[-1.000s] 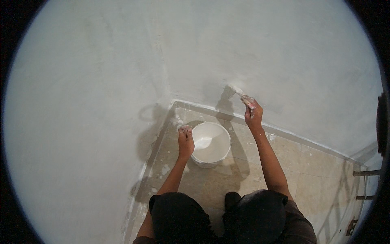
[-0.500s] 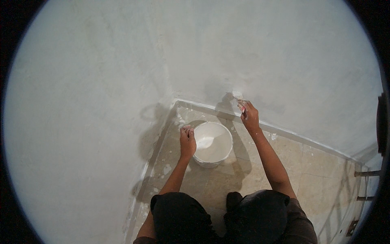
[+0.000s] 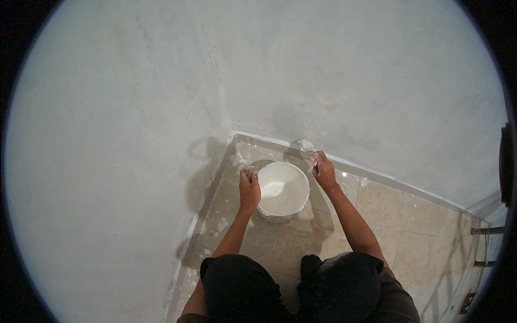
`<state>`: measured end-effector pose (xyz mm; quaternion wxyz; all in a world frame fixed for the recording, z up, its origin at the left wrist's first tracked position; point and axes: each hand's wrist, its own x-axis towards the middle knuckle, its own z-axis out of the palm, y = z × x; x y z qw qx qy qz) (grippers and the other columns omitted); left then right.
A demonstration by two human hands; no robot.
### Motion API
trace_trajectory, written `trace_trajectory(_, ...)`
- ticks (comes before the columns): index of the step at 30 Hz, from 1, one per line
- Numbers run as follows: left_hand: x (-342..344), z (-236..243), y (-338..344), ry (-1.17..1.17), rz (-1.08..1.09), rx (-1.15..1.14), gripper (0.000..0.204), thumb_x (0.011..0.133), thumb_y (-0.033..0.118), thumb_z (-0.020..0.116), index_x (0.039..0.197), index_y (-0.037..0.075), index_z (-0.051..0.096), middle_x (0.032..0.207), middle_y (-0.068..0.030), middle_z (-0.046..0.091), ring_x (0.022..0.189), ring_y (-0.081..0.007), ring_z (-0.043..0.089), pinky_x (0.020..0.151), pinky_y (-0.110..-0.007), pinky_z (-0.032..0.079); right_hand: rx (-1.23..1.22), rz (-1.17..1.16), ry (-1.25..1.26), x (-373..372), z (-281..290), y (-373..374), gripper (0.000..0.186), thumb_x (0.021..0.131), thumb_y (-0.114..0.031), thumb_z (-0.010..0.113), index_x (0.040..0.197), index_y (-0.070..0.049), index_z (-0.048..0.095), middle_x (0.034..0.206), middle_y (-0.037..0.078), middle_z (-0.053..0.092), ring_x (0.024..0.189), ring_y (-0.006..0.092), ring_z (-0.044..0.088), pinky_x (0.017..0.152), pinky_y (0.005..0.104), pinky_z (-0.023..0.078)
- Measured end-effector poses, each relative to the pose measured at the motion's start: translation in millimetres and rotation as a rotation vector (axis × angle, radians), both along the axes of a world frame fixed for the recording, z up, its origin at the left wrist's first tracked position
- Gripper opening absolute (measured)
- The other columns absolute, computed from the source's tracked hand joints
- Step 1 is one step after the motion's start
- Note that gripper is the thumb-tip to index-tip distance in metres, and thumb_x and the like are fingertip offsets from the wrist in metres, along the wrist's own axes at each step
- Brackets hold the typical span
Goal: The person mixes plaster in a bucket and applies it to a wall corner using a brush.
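Observation:
My right hand [image 3: 323, 169] grips a paint-coated brush with a reddish patch on its handle, its white head [image 3: 306, 145] low by the base of the far wall [image 3: 350, 81]. My left hand [image 3: 249, 188] is closed, fingers curled and whitened, beside the left rim of a white bucket [image 3: 288, 199]; what it holds, if anything, I cannot make out. The bucket stands on the tiled floor near the corner, with white material in its bottom.
Another grey-white wall [image 3: 97, 151] rises at my left. Splattered beige tiles [image 3: 377, 210] run to the right along the skirting. Dark bars [image 3: 484, 231] and a dark object [image 3: 502, 164] stand at the right edge. My dark-clothed knees [image 3: 339, 280] fill the bottom.
My right hand and the brush have moved down and to the left, from the lower wall toward the skirting and the bucket. My left hand has shifted slightly right.

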<state>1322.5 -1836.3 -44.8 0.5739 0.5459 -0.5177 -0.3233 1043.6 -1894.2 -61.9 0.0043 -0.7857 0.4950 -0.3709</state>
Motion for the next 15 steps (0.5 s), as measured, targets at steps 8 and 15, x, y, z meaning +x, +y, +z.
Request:
trace_trajectory(8, -1, -4, -1, -0.048, -0.001, 0.022, 0.021, 0.1, 0.012, 0.049, 0.116, -0.002, 0.047, 0.097, -0.0137, 0.064, 0.089, -0.0185, 0.061, 0.083, -0.032, 0.047, -0.192, 0.045, -0.27, -5, 30, -37, 0.019, 0.086, -0.004, 0.066, 0.104, -0.001, 0.06, 0.103, 0.019, 0.064, 0.088, 0.0371, 0.065, 0.074, 0.0424, 0.053)
trace_trajectory(15, 2, -8, -4, -0.117, 0.048, 0.012, 0.021, 0.101, 0.012, 0.047, 0.118, -0.001, 0.047, 0.102, -0.015, 0.063, 0.096, -0.0198, 0.06, 0.087, -0.033, 0.047, -0.329, 0.018, -0.173, -3, 58, -12, 0.024, 0.085, -0.003, 0.067, 0.107, -0.003, 0.06, 0.098, 0.016, 0.061, 0.082, 0.0352, 0.065, 0.068, 0.0417, 0.053)
